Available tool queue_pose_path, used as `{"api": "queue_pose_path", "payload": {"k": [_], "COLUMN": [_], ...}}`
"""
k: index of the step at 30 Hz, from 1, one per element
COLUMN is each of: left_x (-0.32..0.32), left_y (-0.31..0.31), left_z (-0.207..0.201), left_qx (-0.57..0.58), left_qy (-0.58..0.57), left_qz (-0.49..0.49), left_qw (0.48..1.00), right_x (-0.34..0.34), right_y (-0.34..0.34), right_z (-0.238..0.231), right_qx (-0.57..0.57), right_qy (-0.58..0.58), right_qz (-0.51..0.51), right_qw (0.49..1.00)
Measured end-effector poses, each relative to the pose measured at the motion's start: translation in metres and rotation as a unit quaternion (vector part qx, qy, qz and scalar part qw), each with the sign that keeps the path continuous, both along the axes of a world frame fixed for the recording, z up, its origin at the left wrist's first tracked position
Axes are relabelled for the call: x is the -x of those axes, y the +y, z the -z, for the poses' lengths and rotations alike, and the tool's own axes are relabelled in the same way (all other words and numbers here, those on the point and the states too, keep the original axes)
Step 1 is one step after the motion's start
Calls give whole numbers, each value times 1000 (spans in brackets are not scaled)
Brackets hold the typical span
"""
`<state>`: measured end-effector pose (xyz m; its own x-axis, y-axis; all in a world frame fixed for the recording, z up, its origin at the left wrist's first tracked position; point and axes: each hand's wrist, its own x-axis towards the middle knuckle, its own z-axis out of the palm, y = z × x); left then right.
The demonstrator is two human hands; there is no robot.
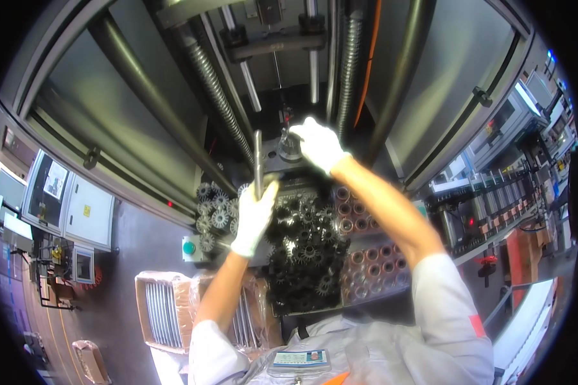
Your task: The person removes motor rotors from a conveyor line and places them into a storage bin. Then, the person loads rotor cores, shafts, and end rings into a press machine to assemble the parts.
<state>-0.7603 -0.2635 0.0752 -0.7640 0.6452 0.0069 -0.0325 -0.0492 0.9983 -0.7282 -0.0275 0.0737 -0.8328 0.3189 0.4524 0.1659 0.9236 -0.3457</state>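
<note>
My left hand, in a white glove, is closed round a long metal shaft that stands nearly upright above the fist. Further forward, my gloved right hand reaches into the press. Its fingers are closed beside the top of a dark conical fixture on the press bed; what they hold, if anything, I cannot make out. Below both hands lies a heap of dark toothed parts. Grey toothed discs are stacked to the left of my left hand.
Copper-coloured ring parts stand in rows at the right. An open carton of metal rods is at the lower left, near a green push button. Guide rods and thick dark columns flank the press space. A conveyor runs at the far right.
</note>
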Motion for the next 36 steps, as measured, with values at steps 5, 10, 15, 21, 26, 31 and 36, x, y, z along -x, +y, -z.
{"api": "queue_pose_path", "payload": {"k": [5, 10, 15, 21, 26, 31, 36], "left_x": [23, 62, 160, 167, 158, -69, -144], "left_y": [84, 153, 187, 203, 147, 64, -12], "left_z": [-64, -73, -70, -83, -101, -83, 41], "left_qx": [-30, -67, 8, -185, 101, -19, 147], "left_qy": [14, 476, 578, 101, 514, 351, 206], "left_qz": [28, -102, -73, 35, 48, -24, 267], "left_qw": [999, 871, 813, 977, 850, 936, 930], "right_x": [-88, -230, -332, -403, -381, -358, -365], "right_y": [-25, -25, -26, -12, 21, 31, 36], "right_z": [-3, 21, 34, 45, 15, -7, 85], "right_qx": [33, 9, 94, 258, 185, 62, -54], "right_qy": [63, -25, -50, -49, 86, 191, -113], "right_qz": [-21, -26, 60, 185, 216, 235, 128], "right_qw": [997, 999, 993, 947, 955, 951, 984]}}
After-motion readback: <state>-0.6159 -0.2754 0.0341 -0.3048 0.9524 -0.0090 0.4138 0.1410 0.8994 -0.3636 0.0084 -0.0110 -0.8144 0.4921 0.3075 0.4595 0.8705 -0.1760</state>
